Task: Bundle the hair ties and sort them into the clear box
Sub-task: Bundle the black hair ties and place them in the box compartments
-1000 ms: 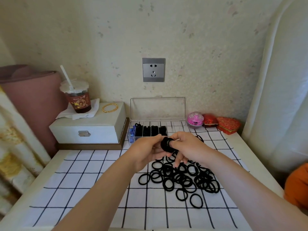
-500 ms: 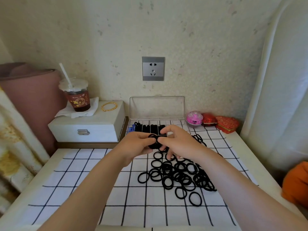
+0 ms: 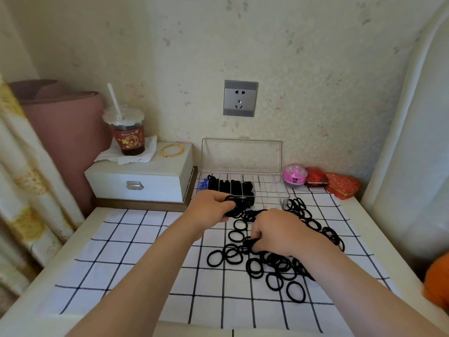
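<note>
so, step in hand: likely feeding loose hair ties [image 3: 279, 263] onto the bundle [image 3: 237, 210]; i'd lift singles off the near edge, stack them flat against the bundle, and keep the grip tight so none spring away.
left hand [image 3: 209, 207]: fingers curled round the bundle, held just in front of the clear box [image 3: 241, 155].
clear box: lid standing open; left compartments packed with black bundles, right ones look bare.
right hand [image 3: 279, 232]: knuckles up, fingers curled down among the loose hair ties, pinching one or two; the count is hidden.
loose hair ties: sprawled over the checked cloth [image 3: 136, 259], mostly under and right of that hand.
</note>
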Available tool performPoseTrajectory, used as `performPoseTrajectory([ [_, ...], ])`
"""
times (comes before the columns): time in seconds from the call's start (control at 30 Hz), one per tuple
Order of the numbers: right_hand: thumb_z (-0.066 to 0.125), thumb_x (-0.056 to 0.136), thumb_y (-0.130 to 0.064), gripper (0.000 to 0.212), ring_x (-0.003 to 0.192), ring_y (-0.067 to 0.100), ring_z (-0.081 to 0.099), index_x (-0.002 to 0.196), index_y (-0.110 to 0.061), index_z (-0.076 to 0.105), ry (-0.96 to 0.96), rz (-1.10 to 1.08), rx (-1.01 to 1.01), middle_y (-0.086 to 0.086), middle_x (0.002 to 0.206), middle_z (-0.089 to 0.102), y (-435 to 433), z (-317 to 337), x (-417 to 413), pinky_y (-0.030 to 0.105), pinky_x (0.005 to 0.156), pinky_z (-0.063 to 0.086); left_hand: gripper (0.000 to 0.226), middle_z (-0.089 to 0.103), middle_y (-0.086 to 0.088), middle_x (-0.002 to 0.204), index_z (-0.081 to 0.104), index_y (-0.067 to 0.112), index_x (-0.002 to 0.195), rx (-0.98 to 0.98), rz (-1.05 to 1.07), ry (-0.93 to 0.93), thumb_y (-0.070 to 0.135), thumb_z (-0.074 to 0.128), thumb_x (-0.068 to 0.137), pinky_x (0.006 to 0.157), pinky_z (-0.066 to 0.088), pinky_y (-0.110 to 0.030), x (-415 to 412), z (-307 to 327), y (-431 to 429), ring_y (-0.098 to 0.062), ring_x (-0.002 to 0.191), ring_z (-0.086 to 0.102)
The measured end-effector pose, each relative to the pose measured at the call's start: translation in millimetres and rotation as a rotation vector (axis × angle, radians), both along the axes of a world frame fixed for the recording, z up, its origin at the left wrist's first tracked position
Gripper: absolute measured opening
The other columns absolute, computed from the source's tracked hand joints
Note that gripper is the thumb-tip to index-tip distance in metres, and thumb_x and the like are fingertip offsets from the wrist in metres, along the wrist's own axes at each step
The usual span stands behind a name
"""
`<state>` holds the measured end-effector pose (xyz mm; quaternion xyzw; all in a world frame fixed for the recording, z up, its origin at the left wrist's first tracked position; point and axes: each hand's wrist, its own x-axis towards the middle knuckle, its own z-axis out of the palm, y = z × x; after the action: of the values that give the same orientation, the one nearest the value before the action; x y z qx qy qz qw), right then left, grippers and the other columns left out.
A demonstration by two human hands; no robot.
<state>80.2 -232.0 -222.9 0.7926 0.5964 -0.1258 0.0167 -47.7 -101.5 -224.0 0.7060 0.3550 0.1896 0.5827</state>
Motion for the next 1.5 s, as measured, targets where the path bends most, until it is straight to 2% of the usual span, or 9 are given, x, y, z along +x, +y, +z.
performPoseTrajectory([
  [0.17,0.069,0.084,-0.039,0.014,0.079,0.009,0.063,0.088,-0.028,0.076,0.103,-0.041,0.119,-0.009,0.088,0.07,-1.4,-4.6,7.0,0.032,0.075,0.055,0.019,0.071,0.001,0.1,0.072,0.015,0.111,0.011,0.007,-0.005,0.014,0.063,0.094,0.067,0.055,-0.013,-0.9,0.3,-1.5,-0.009,0.093,0.067],
  [0.27,0.07,0.089,-0.032,0.009,0.061,0.013,0.069,0.089,-0.025,0.077,0.421,-0.208,0.226,0.002,0.078,0.075,-5.6,2.6,12.4,0.033,0.066,0.059,0.018,0.07,0.006,0.094,0.072,0.017,0.108,0.031,0.027,0.001,0.013,0.063,0.094,0.066,0.055,-0.013,-1.0,-0.5,-1.2,-0.007,0.09,0.067],
  [0.5,0.062,0.097,-0.009,0.01,0.064,0.026,0.067,0.1,-0.006,0.071,1.172,-0.364,0.42,0.017,0.085,0.073,-10.4,25.5,18.1,0.025,0.049,0.054,0.021,0.074,-0.004,0.102,0.073,0.016,0.11,-0.106,-0.024,-0.049,0.009,0.063,0.093,0.078,0.059,-0.022,4.5,-4.0,-9.7,-0.014,0.095,0.071],
  [0.6,0.064,0.096,-0.012,0.01,0.061,0.021,0.068,0.1,-0.007,0.071,1.182,-0.372,0.429,0.014,0.087,0.075,-10.5,28.2,14.6,0.025,0.049,0.054,0.021,0.076,-0.005,0.101,0.073,0.017,0.111,-0.247,-0.136,-0.129,0.011,0.063,0.094,0.085,0.058,-0.027,7.8,-2.3,-16.9,-0.013,0.094,0.072],
  [0.7,0.068,0.092,-0.013,0.008,0.06,0.022,0.071,0.097,-0.008,0.072,0.992,-0.403,0.426,0.015,0.082,0.076,-8.2,26.9,12.4,0.027,0.051,0.056,0.021,0.076,-0.006,0.098,0.073,0.015,0.11,-0.353,-0.186,-0.174,0.009,0.065,0.091,0.08,0.058,-0.023,9.6,-1.3,-20.9,-0.009,0.085,0.072],
  [0.9,0.066,0.089,-0.02,0.007,0.047,0.017,0.067,0.085,-0.02,0.071,0.706,-0.455,0.454,0.007,0.061,0.073,-3.5,24.9,7.8,0.024,0.048,0.053,0.029,0.07,-0.014,0.103,0.067,0.001,0.117,-0.566,-0.184,-0.249,0.019,0.054,0.098,0.084,0.058,-0.033,10.7,0.8,-22.0,-0.024,0.095,0.07],
  [1.07,0.067,0.086,-0.026,0.004,0.048,0.014,0.068,0.085,-0.024,0.071,0.62,-0.441,0.426,0.007,0.061,0.073,-1.4,21.0,8.1,0.025,0.05,0.057,0.024,0.074,-0.01,0.11,0.069,0.01,0.118,-0.371,-0.209,-0.146,0.009,0.058,0.096,0.085,0.057,-0.025,10.7,-4.9,-23.3,-0.019,0.104,0.07],
  [1.23,0.073,0.088,-0.026,0.021,0.061,0.018,0.07,0.105,-0.015,0.068,0.889,-0.389,0.326,0.014,0.093,0.075,-8.3,25.8,15.5,0.028,0.051,0.055,0.024,0.075,-0.009,0.105,0.07,0.008,0.116,-0.306,-0.188,-0.11,0.005,0.059,0.095,0.077,0.057,-0.02,8.1,-4.8,-18.6,-0.014,0.095,0.072],
  [1.5,0.074,0.088,-0.03,0.029,0.081,0.023,0.071,0.109,-0.01,0.072,1.241,-0.498,0.334,0.014,0.106,0.075,-9.3,23.0,18.3,0.032,0.064,0.059,0.027,0.074,-0.006,0.11,0.069,0.012,0.119,-0.353,-0.267,-0.205,0.005,0.059,0.095,0.08,0.056,-0.021,6.1,2.8,-18.8,-0.014,0.101,0.071],
])
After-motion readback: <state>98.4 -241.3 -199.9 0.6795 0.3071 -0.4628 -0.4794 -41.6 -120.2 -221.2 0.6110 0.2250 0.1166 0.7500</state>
